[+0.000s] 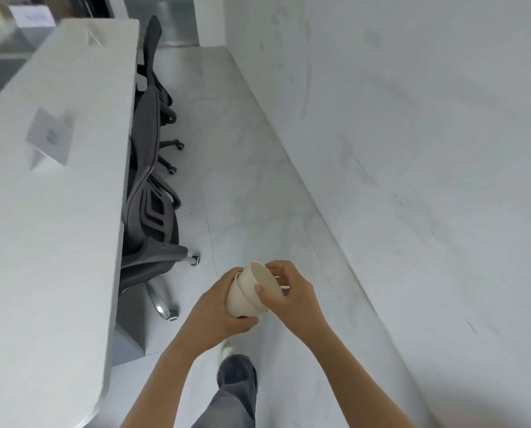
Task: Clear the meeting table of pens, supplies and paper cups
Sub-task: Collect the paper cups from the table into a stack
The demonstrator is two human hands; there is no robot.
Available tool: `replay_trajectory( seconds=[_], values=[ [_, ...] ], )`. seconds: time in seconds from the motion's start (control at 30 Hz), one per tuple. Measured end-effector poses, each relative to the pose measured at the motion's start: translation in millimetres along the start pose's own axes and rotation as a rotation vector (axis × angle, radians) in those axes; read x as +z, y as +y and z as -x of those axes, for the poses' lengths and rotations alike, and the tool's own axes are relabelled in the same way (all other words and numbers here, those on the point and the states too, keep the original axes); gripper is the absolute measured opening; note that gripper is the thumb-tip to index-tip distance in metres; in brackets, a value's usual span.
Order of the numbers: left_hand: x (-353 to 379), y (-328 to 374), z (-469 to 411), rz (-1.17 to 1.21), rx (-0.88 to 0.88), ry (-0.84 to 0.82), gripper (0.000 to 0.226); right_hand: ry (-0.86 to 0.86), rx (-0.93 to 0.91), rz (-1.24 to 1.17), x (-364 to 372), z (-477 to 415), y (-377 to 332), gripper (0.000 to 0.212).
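White meeting table (57,211) seemingly near cleared, only two folded cards (49,139) left in the visible stretch. Grey chairs (150,211) tucked along its edge, crowding the floor (242,180) alongside. Nested paper cups (248,295) off the table, above that floor, left hand (218,307) wrapped round the lower, right hand (292,295) pinching the upper rim; disposal pending.

Meeting table (42,227): long, white, rounded near end. On top: 1 folded name card (49,139) at mid-length, 1 further card (92,38) towards the far end. Floor (258,180): pale tiles, bearing a row of grey wheeled office chairs (148,211) against the table edge.
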State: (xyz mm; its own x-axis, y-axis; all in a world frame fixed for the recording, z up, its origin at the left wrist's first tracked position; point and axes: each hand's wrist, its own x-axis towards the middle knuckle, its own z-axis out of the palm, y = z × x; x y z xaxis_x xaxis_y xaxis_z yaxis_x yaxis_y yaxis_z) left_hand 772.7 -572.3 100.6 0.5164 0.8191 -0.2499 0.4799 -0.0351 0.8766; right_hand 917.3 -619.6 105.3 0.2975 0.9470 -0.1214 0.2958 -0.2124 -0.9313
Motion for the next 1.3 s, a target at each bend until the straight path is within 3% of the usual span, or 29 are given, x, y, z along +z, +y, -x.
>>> replay_trajectory(
  seconds=[0.2, 0.47, 0.7, 1.0, 1.2, 1.3],
  values=[
    [-74, 14, -90, 0.03, 0.055, 0.19, 0.069, -0.032, -0.128, -0.048, 23, -120, -54, 0.044],
    [-183, 50, -178, 0.049, 0.147, 0.399, 0.066, 0.004, -0.288, -0.248, 46, -259, -139, 0.027],
    [-245, 48, -235, 0.002, 0.136, 0.601, 0.077, -0.145, -0.367, -0.351, 75, -355, -172, 0.029],
    [-299, 42, -351, 0.106, -0.095, 0.917, 0.087, -0.254, -0.364, -0.431, 81, -514, -191, 0.023],
    [-318, 45, -422, 0.177, -0.225, 1.216, 0.066, -0.255, -0.307, -0.361, 75, -625, -186, 0.026],
    [-320, 37, -441, 0.21, -0.289, 1.325, 0.064, -0.277, -0.269, -0.296, 86, -663, -179, 0.04]
  ],
)
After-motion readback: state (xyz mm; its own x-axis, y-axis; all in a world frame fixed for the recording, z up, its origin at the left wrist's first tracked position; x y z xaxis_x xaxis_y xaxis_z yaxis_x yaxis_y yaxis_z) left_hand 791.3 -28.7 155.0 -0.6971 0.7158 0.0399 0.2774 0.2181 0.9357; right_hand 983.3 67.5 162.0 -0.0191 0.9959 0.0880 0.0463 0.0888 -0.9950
